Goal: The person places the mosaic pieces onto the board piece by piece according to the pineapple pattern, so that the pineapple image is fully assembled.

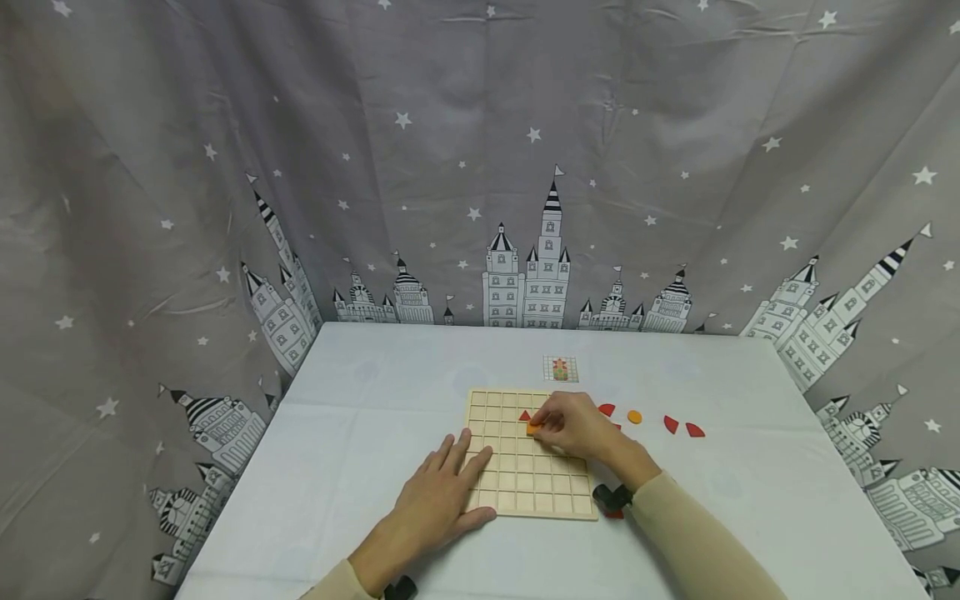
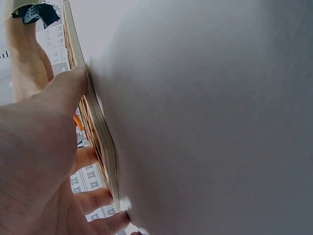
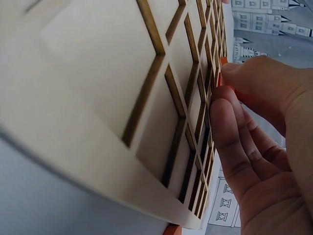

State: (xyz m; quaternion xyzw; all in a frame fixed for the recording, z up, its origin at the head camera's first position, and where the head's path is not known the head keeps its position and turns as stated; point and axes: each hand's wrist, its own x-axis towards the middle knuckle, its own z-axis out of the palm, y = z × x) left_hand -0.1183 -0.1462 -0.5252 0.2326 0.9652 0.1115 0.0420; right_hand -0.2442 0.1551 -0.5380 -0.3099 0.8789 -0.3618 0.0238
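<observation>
**Orange piece pinched over grid board, left hand flat on board edge**

Right hand [image 1: 576, 427] sat over the upper middle of the wooden grid board [image 1: 525, 479], fingers curled, pinching a small orange piece [image 1: 532, 430] against the board cells. Right wrist view showed the fingertips [image 3: 230, 122] pressed to the grid with a sliver of orange between thumb and fingers; the piece's exact shape could not be told. A red triangle piece [image 1: 524, 415] lay in a cell just far-left of the orange piece, touching or almost touching it.

Left hand [image 1: 442, 492] lay flat, fingers straight and spread, holding nothing, resting on the near-left edge of the board and partly on the table [image 1: 360, 433]. Left wrist view showed the thumb [image 2: 68, 88] against the board's side edge.

Board lay at the centre of the table, which was covered in a pale cloth. Loose pieces lay on the table right of the board: a red piece [image 1: 607, 409] just beside the right hand, an orange round piece [image 1: 634, 416], then two red quarter-round pieces [image 1: 671, 424] and [image 1: 695, 430] further right. A small pattern card [image 1: 561, 368] lay on the table beyond the board's far-right corner. Another red piece [image 1: 613, 514] showed under the right wrist near the board's near-right corner, mostly hidden. Grey curtain [image 1: 450, 167] with stars and castles hung behind the table.
</observation>
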